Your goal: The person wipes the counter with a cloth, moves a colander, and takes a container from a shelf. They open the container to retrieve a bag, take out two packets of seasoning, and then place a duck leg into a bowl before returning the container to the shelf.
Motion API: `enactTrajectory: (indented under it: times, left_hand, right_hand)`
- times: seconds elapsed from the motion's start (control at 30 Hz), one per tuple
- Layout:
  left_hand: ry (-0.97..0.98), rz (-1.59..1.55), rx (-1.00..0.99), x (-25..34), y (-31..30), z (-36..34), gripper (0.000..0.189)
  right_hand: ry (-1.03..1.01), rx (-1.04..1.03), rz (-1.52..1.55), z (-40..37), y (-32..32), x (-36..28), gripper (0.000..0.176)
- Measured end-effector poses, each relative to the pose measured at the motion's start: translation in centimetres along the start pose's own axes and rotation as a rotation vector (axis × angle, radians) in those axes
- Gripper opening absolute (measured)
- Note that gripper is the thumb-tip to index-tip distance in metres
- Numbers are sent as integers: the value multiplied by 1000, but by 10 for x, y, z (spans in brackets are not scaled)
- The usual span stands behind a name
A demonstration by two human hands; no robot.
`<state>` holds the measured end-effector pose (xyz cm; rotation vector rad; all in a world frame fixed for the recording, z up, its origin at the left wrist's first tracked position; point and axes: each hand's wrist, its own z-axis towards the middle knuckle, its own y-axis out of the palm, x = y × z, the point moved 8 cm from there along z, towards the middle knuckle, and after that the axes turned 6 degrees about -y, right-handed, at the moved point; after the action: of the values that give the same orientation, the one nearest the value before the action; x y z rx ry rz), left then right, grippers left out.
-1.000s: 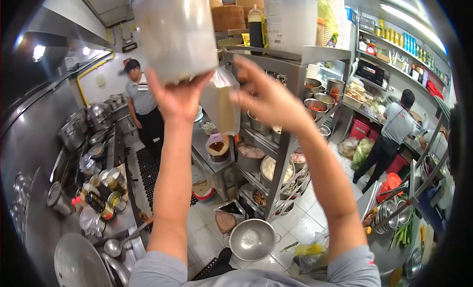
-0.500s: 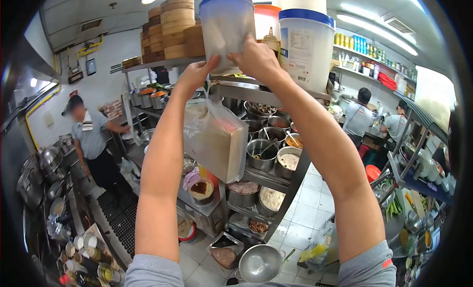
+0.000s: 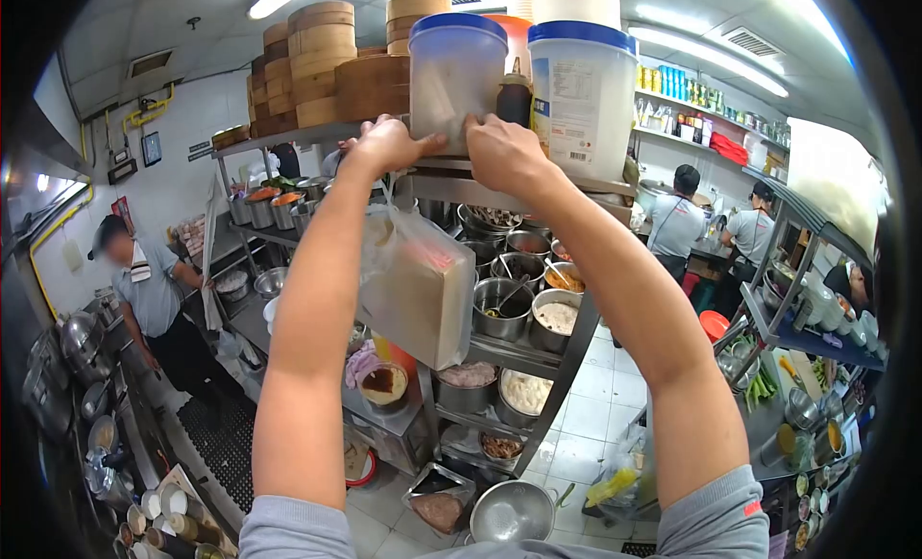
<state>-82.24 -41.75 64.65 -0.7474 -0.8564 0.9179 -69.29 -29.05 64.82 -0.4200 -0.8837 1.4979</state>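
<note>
A frosted plastic tub (image 3: 457,74) with a blue lid stands upright on the top shelf (image 3: 567,180). My left hand (image 3: 392,144) holds its lower left side, the thumb lying across the front near the base. At the lower right front, my right hand (image 3: 506,154) is closed against the tub, its fingers bent. A dark sauce bottle (image 3: 515,100) sits just right of the tub. Beside that is a larger blue-lidded tub (image 3: 583,103) with a printed label. Bamboo steamers (image 3: 373,86) are stacked to the left. Below my hands hangs a clear plastic bag (image 3: 413,280) with a boxy thing inside.
Metal pots of food (image 3: 502,307) fill the shelves under the bag. A metal wok-like bowl (image 3: 512,511) is on the tiled floor. One person (image 3: 154,280) stands at the left; other people (image 3: 678,223) work at the back right. A counter with vegetables (image 3: 764,381) is at the right.
The frosted tub has come down from a raised, tilted position to upright on the shelf, both hands still on it. The bottle beside it shows more fully. My view has shifted slightly.
</note>
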Motion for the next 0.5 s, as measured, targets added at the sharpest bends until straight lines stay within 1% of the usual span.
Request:
enactTrajectory:
  times: [0.03,0.07,0.13,0.17,0.23,0.33,0.37,0.47,0.5]
  left_hand:
    - [-29,35,-48,4,2,-2,108]
    - [-17,21,-53,8,0,-2,104]
    - [2,-4,-70,13,-2,-4,98]
    - [-3,69,-92,16,-1,-6,95]
    - [-11,215,-133,26,0,-10,93]
    - [68,37,-185,13,7,13,88]
    - [20,32,-245,5,6,21,84]
    - [84,-202,45,1,-40,16,87]
    - [127,-288,281,5,-57,18,88]
  right_hand:
    - [-23,-48,12,1,1,2,33]
    - [-43,-99,24,-1,3,4,31]
    - [-102,62,94,-7,-2,8,24]
    - [-133,144,132,-13,-10,5,21]
    - [-98,241,267,-34,-24,10,21]
    - [-45,350,403,-76,-48,19,20]
    - [-29,380,442,-91,-55,23,21]
    - [184,342,521,-142,-68,37,26]
    - [215,351,565,-157,-65,42,26]
